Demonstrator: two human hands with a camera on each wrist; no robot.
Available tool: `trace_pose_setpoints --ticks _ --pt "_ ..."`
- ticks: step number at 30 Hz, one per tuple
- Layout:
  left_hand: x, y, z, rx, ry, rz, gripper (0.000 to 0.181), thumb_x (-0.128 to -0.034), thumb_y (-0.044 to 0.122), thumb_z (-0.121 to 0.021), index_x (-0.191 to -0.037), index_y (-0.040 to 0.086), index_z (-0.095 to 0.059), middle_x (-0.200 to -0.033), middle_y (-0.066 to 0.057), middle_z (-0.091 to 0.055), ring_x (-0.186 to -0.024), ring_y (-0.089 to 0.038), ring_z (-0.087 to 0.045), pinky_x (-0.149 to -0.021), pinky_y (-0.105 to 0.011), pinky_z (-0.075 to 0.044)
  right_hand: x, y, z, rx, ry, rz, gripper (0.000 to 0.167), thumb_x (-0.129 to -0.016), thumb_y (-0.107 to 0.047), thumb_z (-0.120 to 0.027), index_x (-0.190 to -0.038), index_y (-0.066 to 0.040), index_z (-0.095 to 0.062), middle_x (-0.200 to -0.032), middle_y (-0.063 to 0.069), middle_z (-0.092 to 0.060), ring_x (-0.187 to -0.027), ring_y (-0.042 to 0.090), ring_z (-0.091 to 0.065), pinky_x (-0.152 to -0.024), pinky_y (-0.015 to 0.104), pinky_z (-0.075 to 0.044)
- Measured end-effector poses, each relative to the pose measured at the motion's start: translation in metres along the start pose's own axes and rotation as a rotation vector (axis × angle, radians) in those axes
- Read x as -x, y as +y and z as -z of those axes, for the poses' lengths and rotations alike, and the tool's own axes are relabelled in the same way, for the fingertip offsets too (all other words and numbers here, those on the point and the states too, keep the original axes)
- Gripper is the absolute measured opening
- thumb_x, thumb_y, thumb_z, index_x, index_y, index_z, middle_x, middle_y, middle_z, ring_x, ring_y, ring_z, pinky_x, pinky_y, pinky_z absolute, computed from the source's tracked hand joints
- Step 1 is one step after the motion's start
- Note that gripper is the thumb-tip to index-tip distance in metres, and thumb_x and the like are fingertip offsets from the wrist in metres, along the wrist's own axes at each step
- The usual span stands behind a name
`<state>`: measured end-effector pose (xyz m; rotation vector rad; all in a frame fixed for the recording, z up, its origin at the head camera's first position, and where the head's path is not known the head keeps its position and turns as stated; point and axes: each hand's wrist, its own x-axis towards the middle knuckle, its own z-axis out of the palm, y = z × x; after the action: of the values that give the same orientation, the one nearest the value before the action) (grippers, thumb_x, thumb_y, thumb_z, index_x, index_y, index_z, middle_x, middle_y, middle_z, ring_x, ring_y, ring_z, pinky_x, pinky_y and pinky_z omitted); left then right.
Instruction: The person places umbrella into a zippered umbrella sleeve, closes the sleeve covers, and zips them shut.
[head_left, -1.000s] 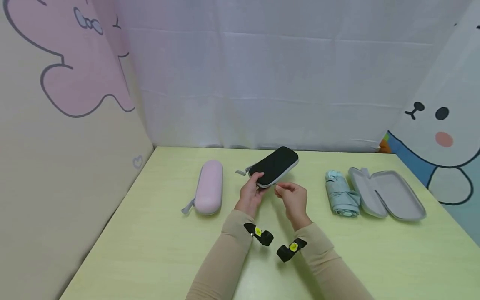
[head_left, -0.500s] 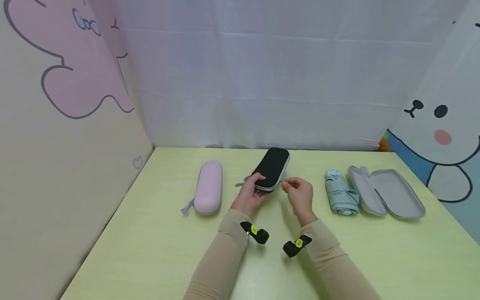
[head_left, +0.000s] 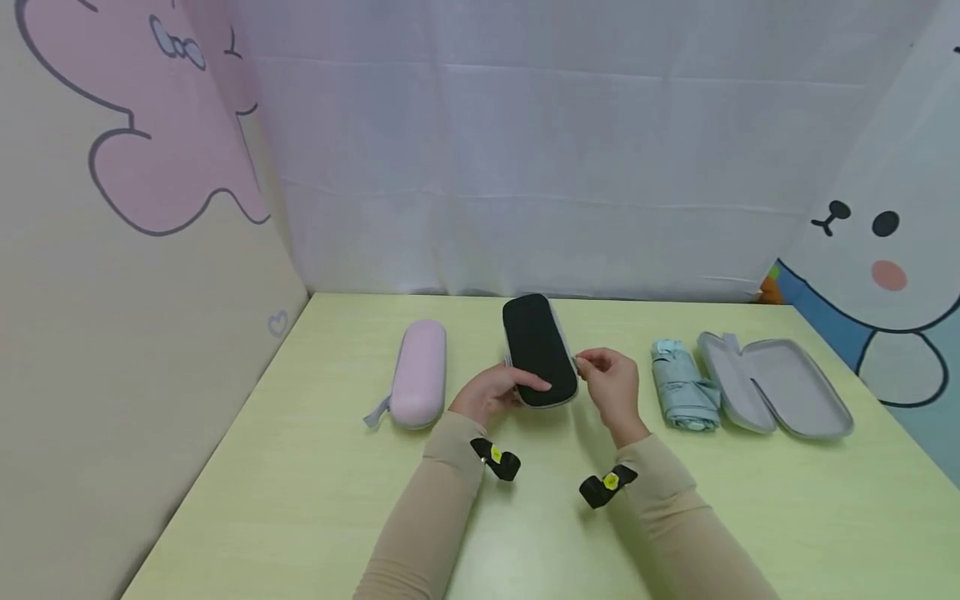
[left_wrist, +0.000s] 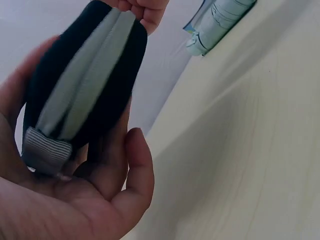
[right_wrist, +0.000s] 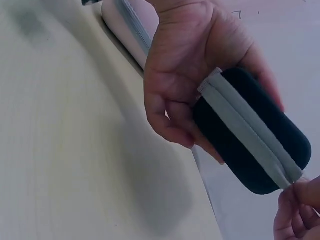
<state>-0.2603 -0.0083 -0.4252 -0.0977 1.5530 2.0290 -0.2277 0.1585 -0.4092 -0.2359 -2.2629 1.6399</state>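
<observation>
A black zip case (head_left: 537,350) with a grey zipper band (right_wrist: 247,132) is held up above the table by my left hand (head_left: 491,392). The left thumb lies across its near end and the other fingers go beneath it, with a grey fabric tab (left_wrist: 47,150) near the palm in the left wrist view. My right hand (head_left: 611,387) pinches the zipper pull at the case's right edge; the pull itself is mostly hidden by the fingertips. In the right wrist view, the right fingers (right_wrist: 300,205) meet the end of the zipper band.
A pink hard case (head_left: 418,375) with a grey strap lies to the left on the light green table (head_left: 300,517). On the right are a rolled teal folding umbrella (head_left: 684,387) and an opened grey case (head_left: 797,387). A white curtain (head_left: 555,167) hangs behind.
The black case has swung anticlockwise, its far end going from right to left. My right hand has shifted right, following the zipper round to the case's right side.
</observation>
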Motion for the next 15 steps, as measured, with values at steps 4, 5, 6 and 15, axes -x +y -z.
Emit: trace_pose_setpoints --ticks 4,5,6,15 --pt "-0.0015 0.0024 0.0006 0.041 0.002 -0.015 0.023 -0.0832 0.011 -0.064 -0.103 0.0 -0.061 -0.09 -0.003 -0.065 -0.078 -0.013 -0.058 -0.072 -0.028 -0.044 -0.0019 -0.0001 0.0024 0.023 -0.022 -0.012 0.008 -0.086 0.0 -0.063 -0.089 0.007 -0.067 -0.074 0.008 -0.064 -0.061 0.005 -0.055 -0.057 0.018 -0.045" --pt "-0.0019 0.0031 0.0011 0.044 0.011 -0.026 0.018 -0.0834 0.014 -0.063 -0.098 0.002 -0.062 -0.086 -0.002 -0.065 -0.073 -0.012 -0.058 -0.068 -0.026 -0.044 -0.0023 0.0006 0.003 0.025 -0.026 -0.022 0.009 -0.086 0.0 -0.063 -0.089 0.007 -0.067 -0.074 0.007 -0.064 -0.061 0.005 -0.055 -0.057 0.018 -0.045" --pt "-0.0022 0.0039 0.0015 0.042 0.022 -0.036 0.014 -0.0831 0.015 -0.063 -0.093 0.005 -0.062 -0.082 -0.001 -0.065 -0.068 -0.011 -0.057 -0.064 -0.024 -0.043 -0.003 0.0016 0.0036 0.029 -0.028 -0.029 0.009 -0.086 0.0 -0.063 -0.089 0.006 -0.067 -0.074 0.006 -0.064 -0.061 0.005 -0.055 -0.057 0.018 -0.045" --pt "-0.0021 0.0053 0.0056 0.124 0.136 -0.035 0.011 -0.0796 0.017 -0.069 -0.082 0.01 -0.061 -0.076 -0.001 -0.063 -0.059 -0.013 -0.054 -0.053 -0.022 -0.043 -0.0069 0.0031 0.0068 0.028 -0.045 -0.063 0.011 -0.086 -0.002 -0.063 -0.092 0.006 -0.067 -0.073 0.003 -0.062 -0.063 0.007 -0.055 -0.059 0.02 -0.045"
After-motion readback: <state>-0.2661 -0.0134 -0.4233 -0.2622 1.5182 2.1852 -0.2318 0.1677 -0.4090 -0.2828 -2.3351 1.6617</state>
